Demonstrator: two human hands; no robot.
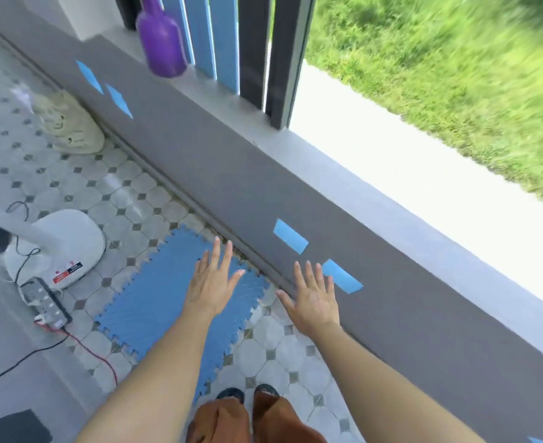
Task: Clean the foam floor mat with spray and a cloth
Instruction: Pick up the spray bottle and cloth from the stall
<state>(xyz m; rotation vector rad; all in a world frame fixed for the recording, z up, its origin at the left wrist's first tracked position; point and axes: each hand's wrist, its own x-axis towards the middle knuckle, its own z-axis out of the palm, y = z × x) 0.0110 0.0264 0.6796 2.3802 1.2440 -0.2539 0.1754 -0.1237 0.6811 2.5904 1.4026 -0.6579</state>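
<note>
Below our two outstretched hands, the blue foam mat (155, 302) is lying flat on the patterned floor tiles (119, 193), its far edge sitting just beside the foot of the low grey wall (231, 174). We are holding our left hand (214, 284) over the mat's far end, fingers spread wide and gripping nothing; our right hand (313, 302) is likewise splayed and empty, hovering off the mat's right side over the base of the wall. We are judging the mat to be light, soft and bendy, with toothed puzzle edges that will likely tear or come apart if tugged, so a flat palm or a pinch at a plain stretch of edge looks the safest hold. Up beyond our left hand, a purple bottle (163, 43) is standing on the wall ledge; whether it is the spray we cannot tell, and we are seeing no cloth for certain. Off to the left of our left hand, a white fan base (68, 241), a power strip (48, 303) and loose cables (81, 346) are crowding that side, close to the mat's left edge, so spray drifting there looks a risk
</note>
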